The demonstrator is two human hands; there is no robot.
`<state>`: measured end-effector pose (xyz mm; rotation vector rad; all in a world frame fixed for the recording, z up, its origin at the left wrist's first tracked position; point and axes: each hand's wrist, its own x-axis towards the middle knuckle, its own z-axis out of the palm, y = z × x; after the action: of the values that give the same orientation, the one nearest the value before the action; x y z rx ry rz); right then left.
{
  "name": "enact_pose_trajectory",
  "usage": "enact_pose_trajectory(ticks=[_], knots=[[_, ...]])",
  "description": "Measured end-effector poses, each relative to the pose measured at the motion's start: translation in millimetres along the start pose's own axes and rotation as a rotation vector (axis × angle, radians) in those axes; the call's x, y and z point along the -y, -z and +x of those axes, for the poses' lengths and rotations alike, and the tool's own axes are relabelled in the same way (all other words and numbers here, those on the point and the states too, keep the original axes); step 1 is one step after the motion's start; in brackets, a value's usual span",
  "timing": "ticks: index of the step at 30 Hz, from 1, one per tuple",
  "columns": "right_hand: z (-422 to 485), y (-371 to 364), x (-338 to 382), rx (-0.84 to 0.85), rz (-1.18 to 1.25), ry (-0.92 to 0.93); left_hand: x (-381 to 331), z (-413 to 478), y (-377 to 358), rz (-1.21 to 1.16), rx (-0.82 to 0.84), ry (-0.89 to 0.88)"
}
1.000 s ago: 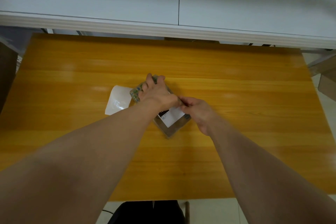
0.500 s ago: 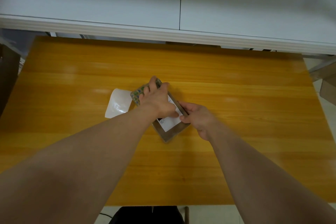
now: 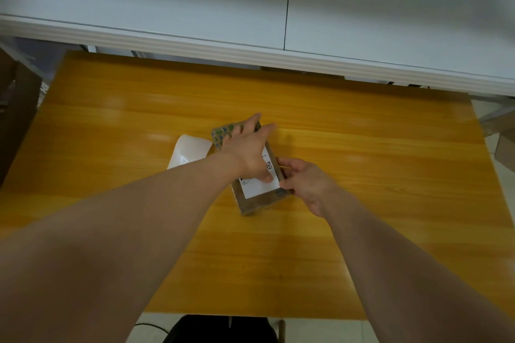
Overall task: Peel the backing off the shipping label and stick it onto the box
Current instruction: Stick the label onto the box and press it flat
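A small brown cardboard box (image 3: 257, 202) with a green-and-blue patterned far end lies in the middle of the wooden table (image 3: 362, 147). A white shipping label (image 3: 257, 188) with a QR code lies flat on its top face. My left hand (image 3: 246, 152) rests palm down over the box, fingers spread toward the far end, thumb pressing on the label. My right hand (image 3: 303, 184) grips the box's right edge, fingers curled against its side. The peeled white backing sheet (image 3: 188, 153) lies on the table just left of the box, partly hidden by my left forearm.
A white cabinet front (image 3: 250, 8) runs along the table's far edge. Brown cardboard boxes stand off the table at the left (image 3: 16, 108) and at the right (image 3: 501, 142). A dark chair back (image 3: 223, 328) shows below the near edge.
The box has turned so its long side points more away from me. My left fingers have stretched out further over its far end. The right hand stays at the right edge.
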<state>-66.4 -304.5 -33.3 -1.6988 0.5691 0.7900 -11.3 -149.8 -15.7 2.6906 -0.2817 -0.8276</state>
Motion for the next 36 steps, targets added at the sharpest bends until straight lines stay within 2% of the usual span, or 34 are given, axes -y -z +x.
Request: enact_pose_trajectory(ticks=[3, 6, 8, 10, 13, 16, 19, 24, 36], knots=[[-4.5, -1.0, 7.8, -0.059, -0.049, 0.019, -0.9, -4.8, -4.2, -0.005, -0.077, -0.015], [-6.2, -4.1, 14.6, -0.247, -0.145, 0.088, -1.2, -14.0, -11.1, -0.08, -0.25, 0.051], [-4.7, -5.6, 17.7, -0.376, -0.259, 0.159, 0.1, -22.1, -16.2, -0.177, -0.397, 0.199], [-4.0, -9.5, 20.1, -0.361, -0.295, 0.203, 1.4, -32.3, -21.5, -0.296, -0.475, 0.432], [-3.6, -19.0, 20.9, -0.297, -0.328, 0.205, 1.4, -43.5, -30.4, -0.585, -0.401, 0.784], [-0.8, -25.8, 21.2, -0.298, -0.378, 0.148, 1.6, -42.1, -41.2, -0.843, -0.296, 0.982], [1.6, -30.2, 18.8, -0.296, -0.419, 0.12, -1.9, -38.7, -54.6, -0.936, -0.225, 0.967], [2.3, -33.5, 14.2, -0.298, -0.439, 0.149, -9.6, -33.7, -71.6, -1.062, -0.313, 0.908], [1.6, -24.5, 9.8, -0.149, -0.481, 0.172, 6.9, -37.7, -74.8, -1.112, -0.263, 0.735]])
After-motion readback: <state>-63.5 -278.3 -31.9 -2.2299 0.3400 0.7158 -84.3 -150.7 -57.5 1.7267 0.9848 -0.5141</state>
